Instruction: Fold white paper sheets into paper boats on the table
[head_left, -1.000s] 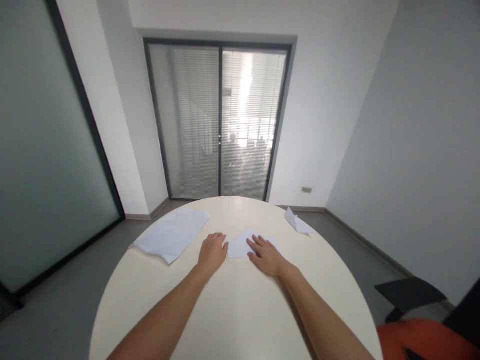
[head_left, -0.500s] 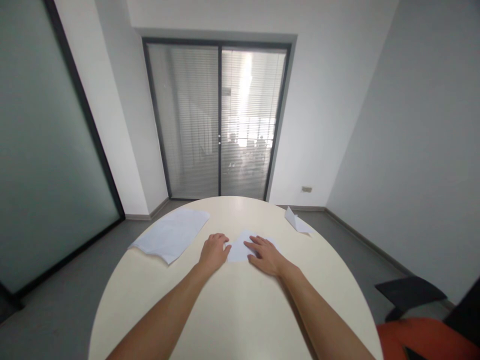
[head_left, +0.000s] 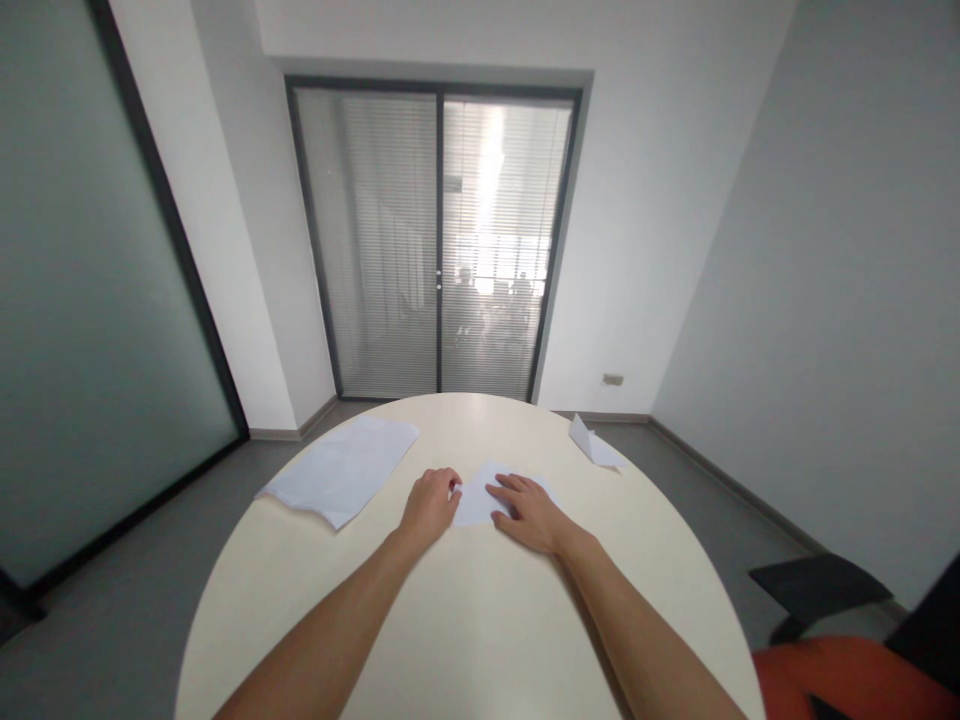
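A piece of white paper (head_left: pixel 478 500), apparently folded, lies on the round table in front of me. At its left corner my left hand (head_left: pixel 430 504) has its fingers curled, with thumb and forefinger closing on the paper's edge; the fingers partly hide that corner. My right hand (head_left: pixel 527 512) rests palm down over the right part of the sheet, fingers spread, covering much of it.
On the cream table (head_left: pixel 465 620), a large white sheet (head_left: pixel 349 465) lies at the left edge and a folded paper piece (head_left: pixel 595 446) at the far right. An orange-and-black chair (head_left: pixel 840 670) stands at right. Beyond is a glass door (head_left: pixel 367 250) with blinds.
My left thumb and fingers have drawn closer together at the paper's left corner. The right hand has shifted very slightly on the sheet.
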